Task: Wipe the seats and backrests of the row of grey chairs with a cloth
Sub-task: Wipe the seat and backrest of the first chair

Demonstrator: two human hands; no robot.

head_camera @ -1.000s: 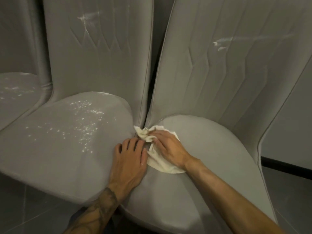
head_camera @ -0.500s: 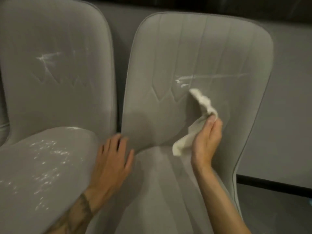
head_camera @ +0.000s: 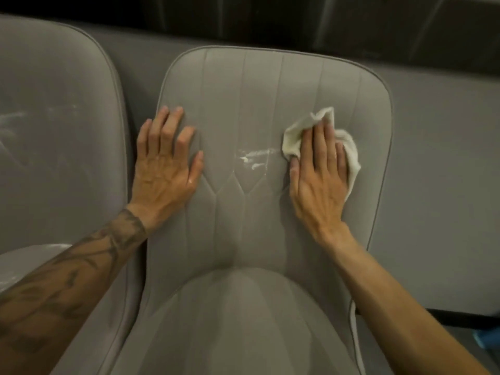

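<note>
A grey upholstered chair fills the middle of the view, its backrest (head_camera: 257, 85) upright and its seat (head_camera: 238, 328) below. White smears (head_camera: 254, 158) mark the backrest's centre. My right hand (head_camera: 318, 180) lies flat on the backrest's right half, pressing a crumpled white cloth (head_camera: 295, 139) against it just right of the smears. My left hand (head_camera: 165, 169) rests flat with spread fingers on the backrest's left edge, holding nothing. A second grey chair (head_camera: 59, 125) stands at the left, with faint white streaks on its backrest.
A grey wall (head_camera: 443, 185) runs behind the chairs, with a dark band (head_camera: 297, 20) above it. Dark floor and a small blue object (head_camera: 487, 339) show at the lower right. White specks sit on the left chair's seat edge (head_camera: 16, 266).
Both hands rose from the seat to the backrest. The right hand lifted the cloth and now presses it flat on the backrest; the left hand moved up onto its left edge.
</note>
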